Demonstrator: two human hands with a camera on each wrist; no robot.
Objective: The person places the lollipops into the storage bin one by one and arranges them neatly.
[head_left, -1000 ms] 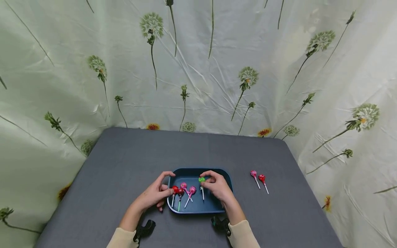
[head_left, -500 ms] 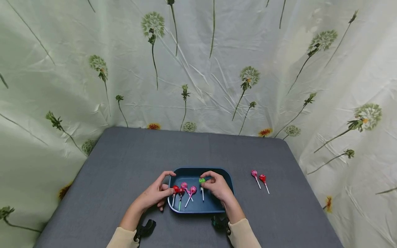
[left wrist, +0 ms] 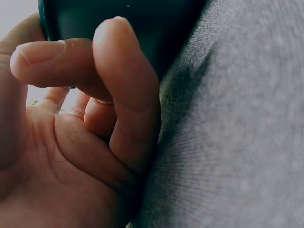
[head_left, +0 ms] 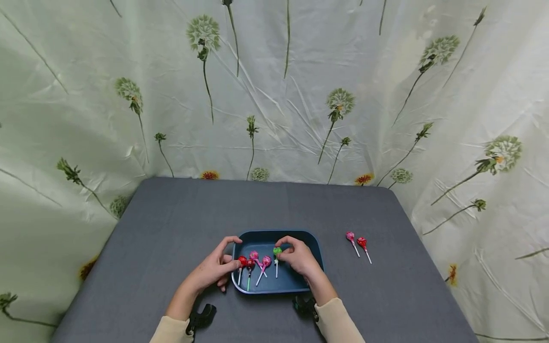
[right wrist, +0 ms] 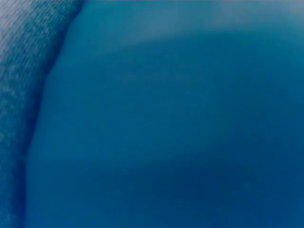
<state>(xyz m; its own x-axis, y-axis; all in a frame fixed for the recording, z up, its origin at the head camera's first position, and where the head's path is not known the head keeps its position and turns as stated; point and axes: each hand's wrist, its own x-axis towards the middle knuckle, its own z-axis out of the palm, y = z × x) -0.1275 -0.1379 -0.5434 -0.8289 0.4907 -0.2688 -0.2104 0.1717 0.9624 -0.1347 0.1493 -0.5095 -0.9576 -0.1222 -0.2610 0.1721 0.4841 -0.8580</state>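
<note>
A blue tray (head_left: 296,286) stands near the table's front, in the middle of the head view. My left hand (head_left: 212,267) grips its left side, index finger at the far left corner and thumb over the near part of the rim. In the left wrist view, other fingers (left wrist: 126,85) curl outside the tray wall. My right hand (head_left: 302,259) reaches over the tray's right side and pinches a green lollipop (head_left: 276,251) by its head, white stick towards me. Inside the tray's left half lie red lollipops (head_left: 242,261) and pink lollipops (head_left: 266,261). The right wrist view holds only blurred blue tray surface.
To the right of the tray, a pink lollipop (head_left: 350,237) and a red lollipop (head_left: 362,243) lie side by side on the grey-covered table (head_left: 206,205). A curtain (head_left: 274,95) with a dandelion print hangs behind and at both sides.
My right hand has shifted the green lollipop slightly left over the tray. The left hand keeps its place at the tray's side, and the other lollipops lie as before.
</note>
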